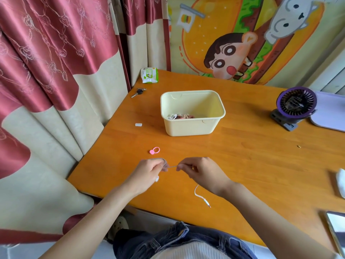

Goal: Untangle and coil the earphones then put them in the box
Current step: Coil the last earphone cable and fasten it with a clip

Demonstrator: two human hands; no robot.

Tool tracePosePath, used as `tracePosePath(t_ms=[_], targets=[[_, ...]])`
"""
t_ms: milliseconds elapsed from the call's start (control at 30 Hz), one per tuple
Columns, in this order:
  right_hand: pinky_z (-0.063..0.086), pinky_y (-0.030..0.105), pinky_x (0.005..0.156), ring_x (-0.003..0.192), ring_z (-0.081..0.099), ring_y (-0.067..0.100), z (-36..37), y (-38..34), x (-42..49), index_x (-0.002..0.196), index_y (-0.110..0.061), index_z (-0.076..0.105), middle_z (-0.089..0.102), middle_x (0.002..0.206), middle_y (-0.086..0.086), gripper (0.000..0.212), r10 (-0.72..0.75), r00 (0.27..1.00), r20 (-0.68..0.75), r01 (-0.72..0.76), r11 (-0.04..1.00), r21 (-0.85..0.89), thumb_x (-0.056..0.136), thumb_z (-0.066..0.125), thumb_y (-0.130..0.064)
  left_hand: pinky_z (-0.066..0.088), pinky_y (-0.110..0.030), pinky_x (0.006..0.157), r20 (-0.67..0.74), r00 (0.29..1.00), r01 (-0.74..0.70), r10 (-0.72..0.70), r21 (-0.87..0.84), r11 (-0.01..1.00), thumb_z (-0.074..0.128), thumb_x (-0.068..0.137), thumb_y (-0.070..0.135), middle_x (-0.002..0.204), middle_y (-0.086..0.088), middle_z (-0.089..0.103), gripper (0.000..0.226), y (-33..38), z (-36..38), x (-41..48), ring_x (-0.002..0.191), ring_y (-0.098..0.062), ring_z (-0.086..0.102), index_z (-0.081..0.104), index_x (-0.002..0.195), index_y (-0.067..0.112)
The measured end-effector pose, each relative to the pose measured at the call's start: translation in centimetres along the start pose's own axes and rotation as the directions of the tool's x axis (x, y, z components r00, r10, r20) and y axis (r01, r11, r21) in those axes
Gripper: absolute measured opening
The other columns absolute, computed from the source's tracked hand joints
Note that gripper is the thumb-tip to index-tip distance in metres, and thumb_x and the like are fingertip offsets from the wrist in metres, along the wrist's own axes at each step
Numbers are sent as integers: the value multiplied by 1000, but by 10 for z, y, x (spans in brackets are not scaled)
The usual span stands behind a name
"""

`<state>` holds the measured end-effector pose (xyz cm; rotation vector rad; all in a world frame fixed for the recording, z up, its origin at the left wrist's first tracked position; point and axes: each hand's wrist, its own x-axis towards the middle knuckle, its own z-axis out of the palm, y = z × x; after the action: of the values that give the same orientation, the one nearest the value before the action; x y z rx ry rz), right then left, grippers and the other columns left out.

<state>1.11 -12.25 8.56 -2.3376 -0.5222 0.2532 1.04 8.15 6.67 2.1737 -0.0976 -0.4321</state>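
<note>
Coiling step in hand, by look of it; left hand (149,170) fingers curled round small loops of earphones (172,166); right hand (199,170) pinches cord taut just beside; plug end (207,202) lies on table (252,156), near edge; next: wind in loose tail, then carry to box (192,128), far centre.

Cream box (192,126), orange table (252,156), white earphones (200,197)

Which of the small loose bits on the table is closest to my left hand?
The pink ring clip, just beyond your left hand; the white tab and the keys lie farther back, left of the box.
</note>
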Motion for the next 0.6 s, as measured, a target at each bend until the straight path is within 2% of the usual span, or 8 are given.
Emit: tracePosePath(t_ms=[67, 133, 233, 300, 367, 500, 533, 600], targets=[[32, 17, 51, 55, 48, 7, -9, 4, 4, 80, -35, 66, 53, 54, -21, 17, 33, 997, -64, -32, 999, 8, 93, 55, -32, 48, -23, 81, 59, 998, 37, -32, -78, 996, 39, 101, 21, 86, -1, 72, 30, 6, 2, -6, 75, -7, 67, 68, 96, 14], [34, 19, 51, 55, 48, 7, -16, 9, 9, 78, -34, 67, 55, 55, -20, 15, 67, 991, -117, -64, 998, 28, 90, 58, -36, 46, -19, 76, 122, 992, 53, -30, -190, 980, 38, 101, 20, 76, -3, 70, 32, 13, 4, -10, 59, -11, 60, 69, 96, 11], [37, 27, 54, 52, 44, 9, -21, 16, 14, 76, -30, 67, 52, 54, -13, 17, 109, 980, -167, -102, 993, 52, 88, 60, -39, 43, -23, 69, 186, 982, 59, 20, -408, 911, 40, 100, 20, 62, 1, 61, 33, 25, 6, -17, 51, -11, 45, 72, 93, 14], [37, 29, 54, 51, 42, 10, -20, 20, 16, 73, -30, 66, 51, 54, -10, 21, 138, 975, -176, -126, 989, 77, 88, 59, -42, 46, -35, 87, 212, 976, 91, 52, -613, 785, 42, 97, 19, 59, 2, 57, 32, 32, 6, -20, 48, -10, 39, 72, 92, 9], [35, 25, 53, 50, 44, 8, -17, 21, 16, 73, -29, 66, 51, 53, -9, 24, 153, 975, -162, -138, 985, 105, 90, 56, -43, 41, -54, 101, 222, 973, 138, 63, -779, 611, 42, 91, 17, 57, 4, 55, 34, 42, 4, -22, 43, -8, 36, 63, 100, -9], [32, 18, 51, 52, 47, 4, -5, 19, 13, 76, -28, 64, 53, 58, -9, 27, 158, 985, -74, -146, 978, 149, 97, 47, -31, 44, -63, 92, 197, 978, 183, 66, -968, 171, 43, 89, 15, 54, 0, 46, 33, 53, -5, -19, 40, -8, 38, 72, 96, 1], [33, 18, 51, 51, 46, 4, -1, 18, 11, 76, -30, 62, 54, 59, -9, 28, 149, 988, -39, -142, 978, 152, 98, 45, -28, 44, -63, 91, 180, 982, 174, 60, -980, 94, 42, 90, 15, 56, 1, 46, 34, 54, -8, -17, 41, -8, 39, 73, 93, 3], [33, 16, 49, 50, 46, 3, 7, 16, 5, 78, -30, 61, 55, 62, -9, 28, 130, 991, 42, -135, 980, 144, 99, 43, -26, 44, -65, 88, 134, 990, 133, 46, -991, 18, 40, 90, 17, 58, 3, 50, 37, 55, -13, -13, 43, -7, 43, 75, 91, 6]])
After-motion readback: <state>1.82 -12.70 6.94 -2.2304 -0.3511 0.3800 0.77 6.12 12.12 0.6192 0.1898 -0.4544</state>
